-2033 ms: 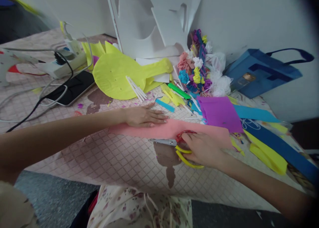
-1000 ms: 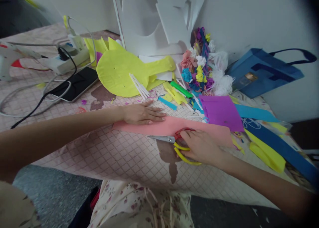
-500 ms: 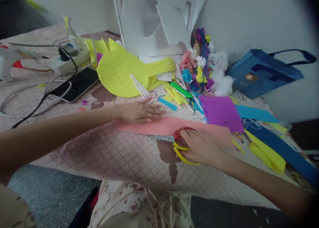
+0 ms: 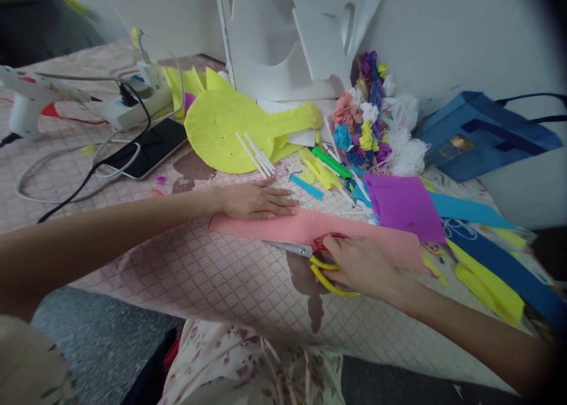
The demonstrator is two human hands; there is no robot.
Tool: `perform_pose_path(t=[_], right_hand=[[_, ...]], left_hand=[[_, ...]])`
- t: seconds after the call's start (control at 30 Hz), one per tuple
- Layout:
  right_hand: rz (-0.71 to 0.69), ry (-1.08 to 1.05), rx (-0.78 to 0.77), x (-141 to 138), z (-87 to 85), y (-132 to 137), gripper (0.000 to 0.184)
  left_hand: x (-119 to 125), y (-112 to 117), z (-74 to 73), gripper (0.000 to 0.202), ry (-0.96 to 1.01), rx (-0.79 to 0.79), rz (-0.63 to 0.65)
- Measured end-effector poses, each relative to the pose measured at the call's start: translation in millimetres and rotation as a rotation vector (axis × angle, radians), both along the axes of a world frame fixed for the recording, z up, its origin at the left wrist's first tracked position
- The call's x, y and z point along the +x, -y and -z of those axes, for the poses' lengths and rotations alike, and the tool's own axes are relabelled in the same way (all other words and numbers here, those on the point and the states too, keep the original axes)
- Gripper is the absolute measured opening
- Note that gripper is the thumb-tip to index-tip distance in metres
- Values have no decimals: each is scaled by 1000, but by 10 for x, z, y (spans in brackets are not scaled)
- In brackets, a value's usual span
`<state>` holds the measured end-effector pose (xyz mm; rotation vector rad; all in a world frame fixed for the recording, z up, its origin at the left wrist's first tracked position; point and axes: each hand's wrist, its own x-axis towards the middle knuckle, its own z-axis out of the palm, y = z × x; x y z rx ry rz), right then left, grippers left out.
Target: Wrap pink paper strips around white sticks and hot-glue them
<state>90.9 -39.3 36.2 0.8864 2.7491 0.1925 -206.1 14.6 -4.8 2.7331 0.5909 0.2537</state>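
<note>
A long strip of pink paper (image 4: 305, 225) lies flat across the cloth-covered table. My left hand (image 4: 257, 199) rests on its upper left part, palm down with fingers stretched out. In my right hand (image 4: 361, 263) is a pair of scissors (image 4: 305, 250) with red and yellow handles; the fingers are wrapped round the handles. The blades point left along the strip's near edge, looking closed or nearly so. Several thin white sticks (image 4: 259, 157) lie just beyond my left hand. A purple sheet (image 4: 405, 207) partly covers the strip's far right edge.
Behind lies a yellow round cutout (image 4: 230, 124) with a long tail. A phone (image 4: 148, 148), power strip (image 4: 133, 107) and white glue gun (image 4: 26, 104) with loose cables sit at left. Crumpled paper flowers (image 4: 365, 121), a green marker (image 4: 331, 163) and a blue bag (image 4: 482, 133) are at right.
The whole view has shifted slightly, so everything appears a little further right. Both hands, the scissors and the pink strip keep nearly the same places relative to each other.
</note>
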Motion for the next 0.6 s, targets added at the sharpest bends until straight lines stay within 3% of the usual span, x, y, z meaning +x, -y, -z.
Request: perform_pose_path(t=[0.27, 0.6], right_hand=[[26, -87, -40, -59, -78, 35, 34], [21, -33, -60, -197, -53, 10, 31]], left_hand=[[-22, 11, -30, 48, -33, 4, -12], [-62, 100, -20, 47, -7, -17, -19]])
